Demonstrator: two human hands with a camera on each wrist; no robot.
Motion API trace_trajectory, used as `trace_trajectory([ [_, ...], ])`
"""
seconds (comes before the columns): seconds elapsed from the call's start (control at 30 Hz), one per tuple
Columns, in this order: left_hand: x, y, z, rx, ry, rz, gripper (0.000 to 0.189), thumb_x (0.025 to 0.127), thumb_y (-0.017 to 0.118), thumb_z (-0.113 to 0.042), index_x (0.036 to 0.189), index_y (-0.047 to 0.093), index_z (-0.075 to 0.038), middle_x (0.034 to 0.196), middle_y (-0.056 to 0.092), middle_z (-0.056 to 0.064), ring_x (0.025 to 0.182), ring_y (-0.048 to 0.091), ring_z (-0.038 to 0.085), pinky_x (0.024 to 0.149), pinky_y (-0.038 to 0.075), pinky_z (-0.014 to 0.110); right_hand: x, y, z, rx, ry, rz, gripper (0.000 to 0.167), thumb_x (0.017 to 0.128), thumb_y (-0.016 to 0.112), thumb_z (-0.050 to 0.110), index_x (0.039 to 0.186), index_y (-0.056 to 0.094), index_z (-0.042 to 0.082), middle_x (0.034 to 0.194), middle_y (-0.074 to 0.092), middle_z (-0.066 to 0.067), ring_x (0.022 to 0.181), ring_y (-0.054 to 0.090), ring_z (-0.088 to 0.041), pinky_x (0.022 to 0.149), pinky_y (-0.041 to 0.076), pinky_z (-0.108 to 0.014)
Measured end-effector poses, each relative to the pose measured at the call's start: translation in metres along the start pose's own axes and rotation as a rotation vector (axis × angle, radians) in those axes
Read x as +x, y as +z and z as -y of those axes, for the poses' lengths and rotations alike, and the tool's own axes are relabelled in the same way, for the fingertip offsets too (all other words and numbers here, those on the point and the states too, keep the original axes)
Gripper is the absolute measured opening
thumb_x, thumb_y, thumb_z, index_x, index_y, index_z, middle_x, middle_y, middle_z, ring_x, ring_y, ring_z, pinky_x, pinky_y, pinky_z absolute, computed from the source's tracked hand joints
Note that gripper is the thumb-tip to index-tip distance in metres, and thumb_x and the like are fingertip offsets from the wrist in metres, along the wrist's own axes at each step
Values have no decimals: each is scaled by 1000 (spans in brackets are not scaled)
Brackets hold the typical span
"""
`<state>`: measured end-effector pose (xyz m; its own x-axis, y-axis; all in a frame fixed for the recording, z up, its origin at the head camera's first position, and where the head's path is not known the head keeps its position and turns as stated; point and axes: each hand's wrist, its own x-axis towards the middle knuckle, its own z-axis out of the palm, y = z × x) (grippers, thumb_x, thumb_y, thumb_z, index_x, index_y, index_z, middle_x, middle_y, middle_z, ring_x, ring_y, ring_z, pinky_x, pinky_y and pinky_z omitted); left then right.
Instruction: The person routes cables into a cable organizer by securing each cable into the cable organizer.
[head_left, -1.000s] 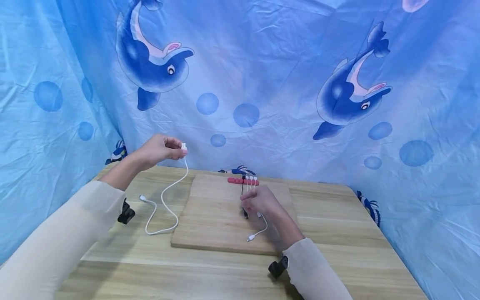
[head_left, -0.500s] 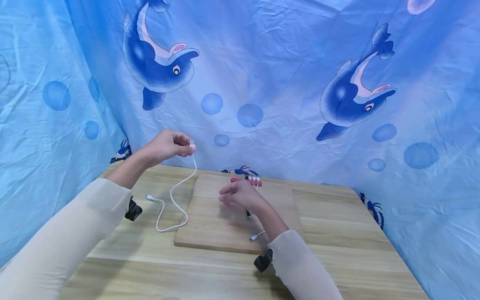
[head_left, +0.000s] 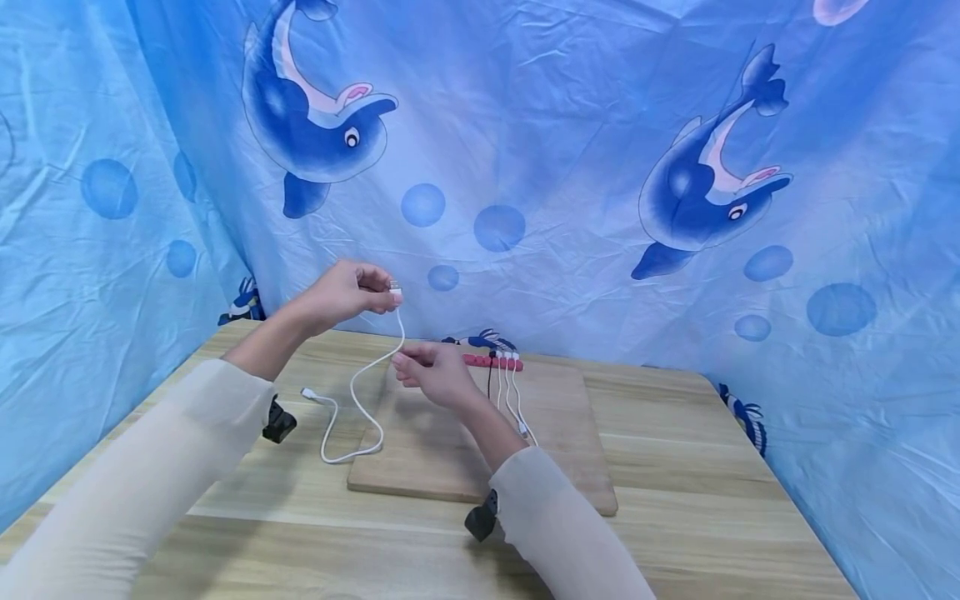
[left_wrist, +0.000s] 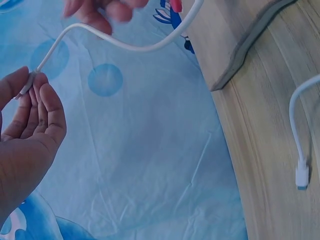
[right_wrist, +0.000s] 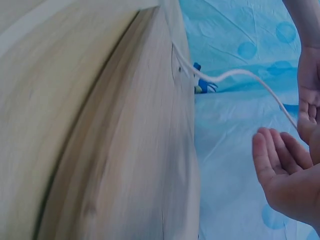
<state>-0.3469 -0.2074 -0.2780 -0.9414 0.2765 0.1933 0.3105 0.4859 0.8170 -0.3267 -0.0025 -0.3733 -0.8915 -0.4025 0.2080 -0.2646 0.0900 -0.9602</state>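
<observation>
My left hand pinches the plug of a white USB cable between thumb and fingers, raised above the table's back edge. From there the cable hangs down, and its other connector lies on the table at the left. In the left wrist view, the left hand grips the cable at its plug. My right hand, fingers loosely extended, is close beside the hanging cable, below the left hand. Whether it touches the cable I cannot tell. In the right wrist view, the right hand's fingers hold nothing visible.
A wooden board lies on the wooden table. At its back edge sits a red cable holder with one black cable and several white cables in its slots. A dolphin-printed blue curtain surrounds the table.
My right hand has moved left from the cables at the holder to beside the hanging cable. My left hand has shifted slightly right, still pinching the plug.
</observation>
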Motion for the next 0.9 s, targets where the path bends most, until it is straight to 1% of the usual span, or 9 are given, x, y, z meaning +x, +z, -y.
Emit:
trace_trajectory([
  [0.17, 1, 4, 1, -16, 4, -14, 33, 95, 75, -27, 112, 66, 0, 102, 68, 10, 95, 67, 23, 83, 54, 31, 3, 11, 1, 79, -19, -103, 22, 101, 66, 13, 107, 73, -7, 94, 74, -22, 88, 75, -31, 77, 62, -32],
  [0.3, 4, 6, 4, -34, 21, -16, 32, 96, 75, -25, 113, 65, 0, 104, 68, 11, 95, 68, 22, 84, 55, 30, 2, 12, 2, 121, -22, -150, 23, 102, 64, 12, 108, 71, -9, 94, 74, -21, 84, 75, -25, 77, 62, -32],
  [0.47, 7, 7, 10, -35, 35, -15, 28, 97, 73, -20, 114, 66, 2, 103, 69, 14, 94, 69, 21, 84, 56, 31, 2, 8, -2, 155, -14, -197, 26, 103, 62, 12, 112, 66, -13, 97, 74, -22, 84, 75, -22, 78, 61, -31],
  [0.63, 10, 11, 16, -51, 35, -18, 25, 98, 71, -15, 115, 66, 3, 102, 70, 15, 92, 70, 19, 83, 57, 30, 4, 3, -5, 238, 0, -258, 21, 104, 59, 9, 111, 63, -11, 101, 73, -25, 84, 74, -22, 79, 61, -33],
  [0.73, 13, 14, 20, -69, 30, -20, 24, 98, 71, -12, 114, 66, 4, 102, 70, 15, 91, 70, 18, 83, 57, 30, 4, -1, -6, 258, -2, -277, 19, 104, 59, 7, 111, 61, -11, 98, 73, -25, 79, 73, -20, 78, 62, -33],
  [0.9, 22, 21, 26, -135, 10, -14, 24, 98, 70, -9, 115, 64, 7, 101, 69, 13, 94, 70, 21, 85, 59, 30, 2, -9, -9, 238, -1, -297, 18, 103, 60, 5, 112, 62, -10, 91, 73, -20, 74, 70, -15, 75, 62, -32],
])
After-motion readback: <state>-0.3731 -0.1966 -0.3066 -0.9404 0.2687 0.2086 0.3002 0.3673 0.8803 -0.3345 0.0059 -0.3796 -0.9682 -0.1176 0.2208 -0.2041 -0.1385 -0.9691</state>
